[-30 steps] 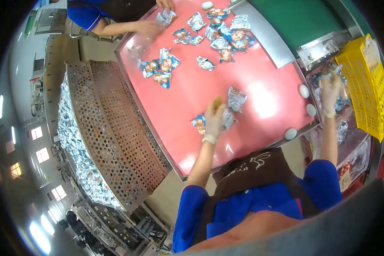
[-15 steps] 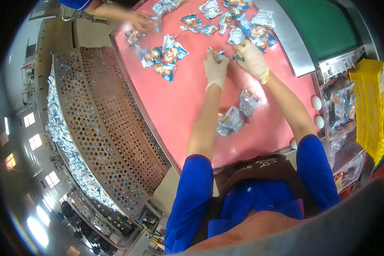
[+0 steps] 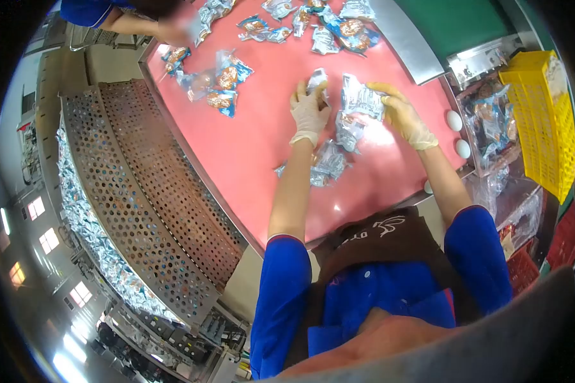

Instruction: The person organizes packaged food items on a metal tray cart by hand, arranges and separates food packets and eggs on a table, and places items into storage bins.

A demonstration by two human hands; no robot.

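My left hand (image 3: 310, 113), in a pale thin glove, has its fingers closed around a small silvery snack packet (image 3: 317, 78) on the pink table (image 3: 262, 153). My gloved right hand (image 3: 409, 121) grips the right edge of a white and blue printed packet (image 3: 361, 99) between thumb and fingers. Directly below that one lies another packet (image 3: 349, 131), its silvery side up. Closer to my body is a small group of silvery packets (image 3: 329, 161).
A co-worker's blurred hand (image 3: 176, 30) is over the table's far left. Several blue and orange packets (image 3: 227, 78) lie at left, more (image 3: 351, 32) at the far side. A perforated metal chute (image 3: 134, 179) runs along the left; a yellow crate (image 3: 543, 121) stands at right.
My hands have moved apart and slightly nearer to me; the right now has a larger packet drawn from the far pile. The co-worker's hand has shifted up and left. The view has shifted.
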